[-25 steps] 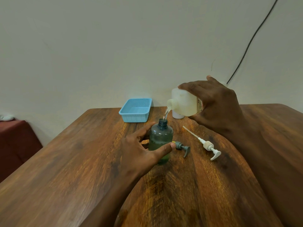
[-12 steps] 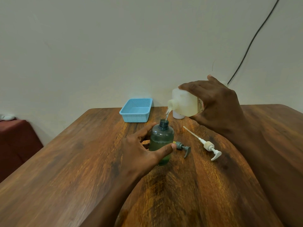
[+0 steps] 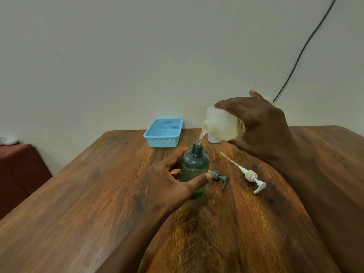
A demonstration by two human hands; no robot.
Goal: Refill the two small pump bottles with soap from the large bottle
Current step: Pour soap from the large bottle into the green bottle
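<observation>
Green pump bottle (image 3: 194, 170) upright on table (image 3: 78, 194), neck open, left hand (image 3: 169, 186) wrapped round body. Right hand (image 3: 256, 127) grips large bottle (image 3: 220, 125), tilted just above; thin soap stream falls into neck. Nothing shifted in last second: pour ongoing, level past halfway. White small bottle (image 3: 213, 139) behind probably waits.

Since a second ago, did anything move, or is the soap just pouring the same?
Nothing visibly moved. The right hand still tilts the large bottle, soap still runs into the green bottle, and the left hand still holds it. The grey pump and white pump lie where they were.
</observation>
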